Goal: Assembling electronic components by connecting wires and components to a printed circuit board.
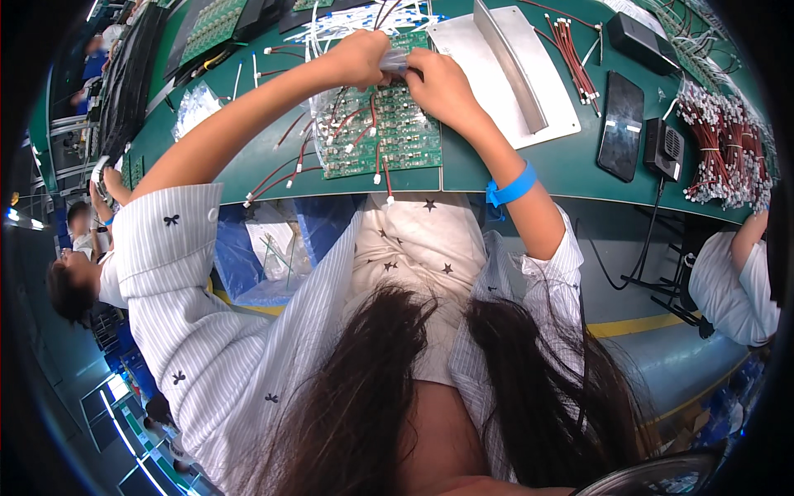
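Over the far part of a green circuit board panel (413, 153), my left hand (362, 59) and my right hand (437, 83) come close together. Both are closed, with fingers pinching a small piece of clear plastic (394, 61) between them; its exact kind is hard to make out. Beneath them the panel carries many small components. Several red and black wires with white connectors (374, 124) lie across it, some reaching past its near edge. A blue band (514, 188) circles my right wrist.
Right of the panel lies a white plate with an upright metal bar (514, 70). Farther right are a black phone (620, 124), a small black device (664, 149) and bundled wires (724, 149). White wires (339, 29) lie behind my hands. A blue lined bin (310, 231) stands below the table edge.
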`<action>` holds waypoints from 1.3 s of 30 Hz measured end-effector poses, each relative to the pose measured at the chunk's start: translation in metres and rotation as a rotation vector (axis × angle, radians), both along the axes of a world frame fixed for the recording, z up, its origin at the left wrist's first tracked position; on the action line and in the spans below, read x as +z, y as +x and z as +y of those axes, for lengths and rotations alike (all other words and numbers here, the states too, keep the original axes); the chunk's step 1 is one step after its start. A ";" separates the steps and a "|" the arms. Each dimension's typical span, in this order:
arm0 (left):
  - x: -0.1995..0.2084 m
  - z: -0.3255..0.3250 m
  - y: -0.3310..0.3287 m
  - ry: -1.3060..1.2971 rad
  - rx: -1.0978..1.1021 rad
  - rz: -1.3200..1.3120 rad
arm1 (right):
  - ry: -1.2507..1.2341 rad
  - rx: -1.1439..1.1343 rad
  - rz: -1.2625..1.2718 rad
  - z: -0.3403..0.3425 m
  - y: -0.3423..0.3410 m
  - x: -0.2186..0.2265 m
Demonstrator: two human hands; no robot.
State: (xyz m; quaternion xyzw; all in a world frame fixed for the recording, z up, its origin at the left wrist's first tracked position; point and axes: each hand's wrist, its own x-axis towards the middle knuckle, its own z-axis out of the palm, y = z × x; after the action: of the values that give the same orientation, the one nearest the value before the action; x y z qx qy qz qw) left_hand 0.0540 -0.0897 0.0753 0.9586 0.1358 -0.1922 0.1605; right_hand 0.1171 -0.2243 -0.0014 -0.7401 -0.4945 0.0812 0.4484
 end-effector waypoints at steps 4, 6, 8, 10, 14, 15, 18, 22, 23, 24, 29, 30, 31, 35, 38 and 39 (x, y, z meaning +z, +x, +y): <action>-0.001 -0.001 -0.002 -0.007 0.013 -0.035 | 0.014 -0.003 -0.014 0.000 0.001 -0.002; -0.001 -0.001 -0.002 -0.006 0.011 -0.040 | 0.017 -0.003 -0.017 0.001 0.001 -0.003; 0.000 -0.003 -0.001 -0.003 0.007 -0.036 | 0.014 -0.003 -0.017 0.001 0.001 -0.004; 0.000 -0.001 -0.002 -0.003 -0.001 -0.032 | 0.013 -0.001 -0.022 0.001 0.001 -0.004; 0.003 -0.004 -0.003 0.002 0.015 -0.045 | 0.015 -0.002 -0.023 0.002 0.001 -0.003; 0.003 -0.005 -0.003 0.002 0.015 -0.044 | 0.015 -0.002 -0.023 0.001 0.001 -0.003; 0.004 -0.006 -0.002 0.017 0.005 -0.034 | 0.015 -0.003 -0.015 0.001 0.001 -0.002; 0.004 -0.007 -0.002 0.043 0.022 -0.033 | 0.013 -0.008 -0.009 0.001 0.001 -0.002; 0.004 -0.008 -0.003 0.056 0.016 -0.042 | 0.012 -0.009 -0.004 0.000 0.001 -0.002; 0.004 -0.009 -0.004 0.056 0.014 -0.042 | 0.012 -0.011 -0.003 0.001 0.001 -0.003; 0.001 -0.009 -0.007 0.043 0.013 -0.117 | 0.014 -0.011 -0.032 0.002 0.001 -0.006; 0.001 -0.009 -0.007 0.042 0.014 -0.116 | 0.013 -0.009 -0.032 0.002 0.001 -0.006; 0.000 -0.008 -0.007 0.046 0.008 -0.115 | 0.015 -0.011 -0.027 0.002 0.001 -0.005; -0.012 -0.004 -0.010 0.315 -0.215 -0.348 | 0.026 -0.002 -0.019 0.000 0.003 -0.004; -0.004 -0.004 -0.004 0.200 -0.114 -0.138 | 0.011 -0.001 -0.017 0.001 0.002 -0.005; -0.002 -0.004 -0.003 0.196 -0.116 -0.138 | 0.007 -0.004 -0.016 0.001 0.003 -0.005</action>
State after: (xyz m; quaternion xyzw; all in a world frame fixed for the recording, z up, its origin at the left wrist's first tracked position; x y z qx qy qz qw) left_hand 0.0512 -0.0942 0.0731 0.9869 0.0867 -0.1206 0.0636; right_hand 0.1199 -0.2234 -0.0064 -0.7401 -0.4971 0.0725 0.4472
